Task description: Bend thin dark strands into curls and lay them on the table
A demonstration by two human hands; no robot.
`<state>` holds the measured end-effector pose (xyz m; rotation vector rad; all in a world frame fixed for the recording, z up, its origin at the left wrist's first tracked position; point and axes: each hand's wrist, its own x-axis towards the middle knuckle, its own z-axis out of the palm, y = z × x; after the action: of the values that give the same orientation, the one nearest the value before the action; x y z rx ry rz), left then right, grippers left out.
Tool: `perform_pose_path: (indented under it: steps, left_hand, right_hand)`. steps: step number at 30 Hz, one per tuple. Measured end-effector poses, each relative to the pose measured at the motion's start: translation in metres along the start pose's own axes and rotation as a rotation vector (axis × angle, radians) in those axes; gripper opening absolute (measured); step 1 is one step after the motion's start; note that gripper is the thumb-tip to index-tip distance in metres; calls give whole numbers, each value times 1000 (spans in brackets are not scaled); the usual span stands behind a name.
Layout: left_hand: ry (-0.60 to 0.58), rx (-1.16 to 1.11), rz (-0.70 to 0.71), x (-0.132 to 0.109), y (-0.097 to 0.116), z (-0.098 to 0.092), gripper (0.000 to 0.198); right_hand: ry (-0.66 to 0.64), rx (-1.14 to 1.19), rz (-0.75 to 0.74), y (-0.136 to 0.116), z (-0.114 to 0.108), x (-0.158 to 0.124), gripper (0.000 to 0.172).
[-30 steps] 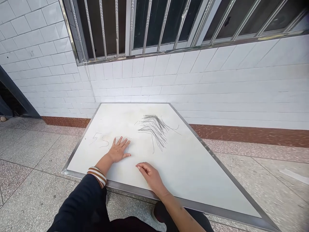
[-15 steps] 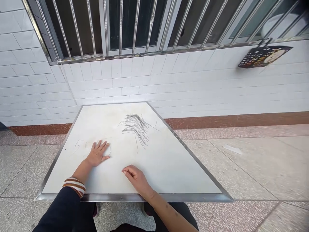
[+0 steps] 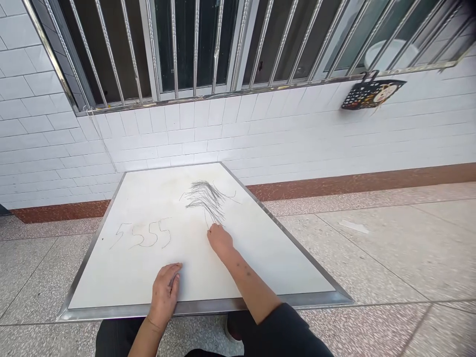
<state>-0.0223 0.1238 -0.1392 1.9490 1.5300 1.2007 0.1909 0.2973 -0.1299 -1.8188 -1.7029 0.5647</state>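
Observation:
On a white tabletop (image 3: 122,277) with a metal rim lies a loose bundle of thin dark strands (image 3: 206,196) that look like hair. My right hand (image 3: 220,241) reaches to the lower end of this bundle, its fingertips pinched down at a single hair; the fingertips are partly hidden by the hand. To the left, more single hairs (image 3: 150,234) are laid out in a row shaped like several figure 5s. Near the front rim rests my left hand (image 3: 166,287), fingers loosely curved and thumb apart, with nothing plainly held.
Behind the table stands a white tiled wall (image 3: 178,136) with a barred window (image 3: 193,49). A patterned bag (image 3: 372,94) hangs from the bars at the right. A pale scrap (image 3: 354,226) lies on the speckled floor. My legs are under the front edge.
My left hand has drawn back from the row of hairs to the front rim, uncovering the 5 shapes. My right hand has moved forward to the bundle's lower end. The view has shifted slightly.

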Motion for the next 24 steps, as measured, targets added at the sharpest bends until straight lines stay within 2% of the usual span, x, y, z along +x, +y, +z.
perform_pose_path:
  steps: [4,7,10,12,14,17,21,24]
  left_hand:
    - [-2,-163,-102,-9,6,-1,31]
    - [86,-379,-251,-8,16,-6,30]
    - [187,-589,-417,-5,33,-11,35]
    - [206,-630,-453,-3,49,-16,41]
    - [248,-730,-487,-2,68,-20,49]
    - [283,-899,-533,-4,96,-27,54]
    - [191,-952,-530,-14,124,-32,45]
    - [193,-957,-526,-23,135,-34,38]
  right_hand:
    - [-16,26,-33,-8,-5,-27,13]
    - [-50,58,-68,-13,-17,-58,8]
    - [-127,131,-180,-21,-32,-102,3]
    - [-200,214,-260,-28,-43,-135,6]
    - [-329,442,-308,-35,-55,-166,9]
    - [-473,575,-292,-44,-67,-202,12]
    - [-505,547,-334,-44,-70,-230,8]
    - [-490,480,-385,-42,-72,-241,8]
